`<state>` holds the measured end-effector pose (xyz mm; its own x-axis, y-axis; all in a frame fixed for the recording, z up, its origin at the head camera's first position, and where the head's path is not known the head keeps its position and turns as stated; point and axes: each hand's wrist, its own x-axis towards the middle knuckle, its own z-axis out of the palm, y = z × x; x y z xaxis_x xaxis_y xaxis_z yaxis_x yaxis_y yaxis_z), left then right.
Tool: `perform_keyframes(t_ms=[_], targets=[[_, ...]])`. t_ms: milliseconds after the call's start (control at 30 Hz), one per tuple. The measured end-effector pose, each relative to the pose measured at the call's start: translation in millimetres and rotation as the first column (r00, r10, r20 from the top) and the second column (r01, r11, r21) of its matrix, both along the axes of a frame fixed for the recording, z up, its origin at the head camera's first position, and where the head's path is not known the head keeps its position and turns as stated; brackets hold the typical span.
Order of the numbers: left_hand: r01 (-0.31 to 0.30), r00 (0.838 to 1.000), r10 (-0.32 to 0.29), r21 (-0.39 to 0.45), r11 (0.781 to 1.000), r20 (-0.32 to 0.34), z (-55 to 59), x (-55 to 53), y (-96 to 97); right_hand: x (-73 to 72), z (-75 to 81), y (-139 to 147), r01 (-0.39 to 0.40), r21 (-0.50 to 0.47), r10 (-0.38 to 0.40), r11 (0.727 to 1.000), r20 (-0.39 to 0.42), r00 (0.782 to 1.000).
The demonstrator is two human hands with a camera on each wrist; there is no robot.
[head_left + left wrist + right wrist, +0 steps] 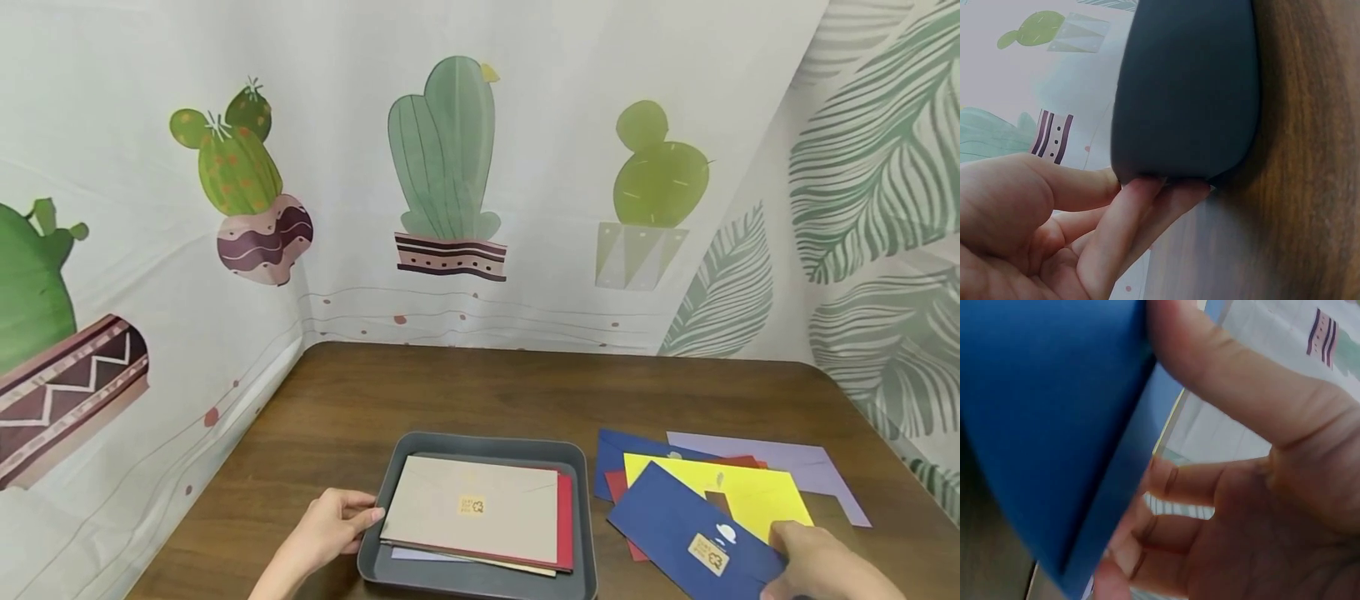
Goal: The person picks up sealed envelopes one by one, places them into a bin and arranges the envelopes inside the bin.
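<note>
My left hand (326, 533) pinches the left rim of a dark grey tray (495, 444), thumb on top and fingers against the outer wall, as the left wrist view shows of the tray (1185, 94). Inside the tray lies a stack of envelopes: a beige envelope (517, 500) with a gold sticker on top, a red envelope (566, 521) showing beneath. My right hand (825, 562) pinches the right end of a blue envelope (667, 512) bearing a gold sticker and a white print. The blue envelope (1054, 412) fills much of the right wrist view, thumb on one face.
Under and behind the held envelope spread a yellow envelope (765, 492), a lavender envelope (795, 457), another blue envelope (611, 454) and red ones. Everything rests on a brown wooden table (300, 433). A cactus-print curtain (555, 167) stands along its back edge.
</note>
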<state>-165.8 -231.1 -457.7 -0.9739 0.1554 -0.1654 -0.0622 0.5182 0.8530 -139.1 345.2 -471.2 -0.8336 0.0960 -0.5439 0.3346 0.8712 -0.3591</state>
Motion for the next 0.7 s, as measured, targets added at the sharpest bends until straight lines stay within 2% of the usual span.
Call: perform_keyframes(t_ms=[133,233,300,367,467,600,667,700], targets=[[0.006,1.0,-0.006,-0.004,1.0,0.001,0.4,-0.1,-1.0,-2.4,8.4,6,-0.037,-0.023,0.037,0.999,-0.004,0.999],[0.001,1.0,-0.001,-0.009,1.0,-0.005,0.7,-0.2,-1.0,-4.4,16.9,8,-0.066,-0.055,0.063,0.996,-0.056,0.996],[-0.004,1.0,0.004,-0.01,1.0,-0.006,0.5,0.3,-0.8,-5.3,22.3,10,-0.1,-0.111,0.087,0.989,-0.119,0.989],[-0.009,1.0,0.009,-0.01,1.0,-0.005,0.0,0.9,-0.6,-6.8,26.6,14,-0.151,-0.155,0.123,0.976,-0.179,0.976],[-0.008,1.0,0.008,-0.004,1.0,-0.002,-0.7,1.7,-0.8,-9.6,31.7,21,-0.241,-0.184,0.188,0.953,-0.265,0.946],[-0.004,1.0,0.004,0.002,1.0,-0.001,-1.0,1.6,-1.4,-13.1,36.7,29,-0.262,-0.131,0.21,0.956,-0.315,0.925],[-0.004,1.0,0.004,0.003,1.0,-0.002,-1.1,1.2,-1.6,-13.6,38.3,32,-0.268,-0.145,0.206,0.953,-0.34,0.917],[-0.005,1.0,0.005,0.0,1.0,-0.002,-1.1,1.1,-1.7,-13.3,39.0,34,-0.255,-0.166,0.186,0.953,-0.344,0.92]])
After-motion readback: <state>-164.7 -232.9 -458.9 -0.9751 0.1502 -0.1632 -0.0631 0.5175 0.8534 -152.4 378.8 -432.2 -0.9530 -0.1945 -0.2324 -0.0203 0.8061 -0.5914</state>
